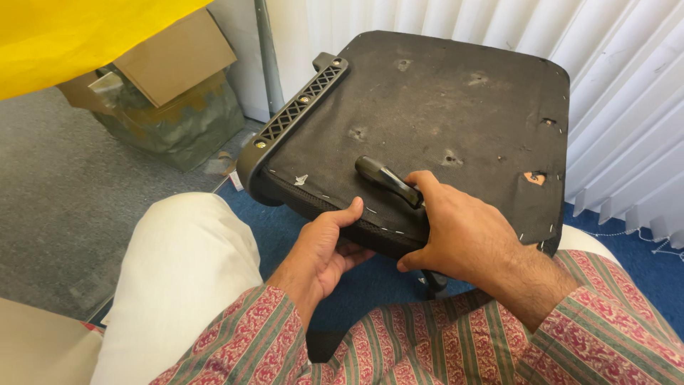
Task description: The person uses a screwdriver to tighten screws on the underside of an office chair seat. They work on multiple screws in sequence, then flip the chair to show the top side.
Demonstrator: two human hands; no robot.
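1. Across the person's lap lies an upturned chair seat (456,121), its underside a dusty black fabric stapled along the edges, with screw holes and one small torn patch showing orange.
2. Left of the seat, a cardboard box (174,57) sits on grey carpet.
3. Along the seat's left edge runs a black latticed plastic bracket (296,107).
4. At the seat's near edge, the left hand (324,246) curls around the rim, thumb pressed on top.
5. Right of it, the right hand (456,232) is closed on a black-handled tool (388,178) resting on the seat.
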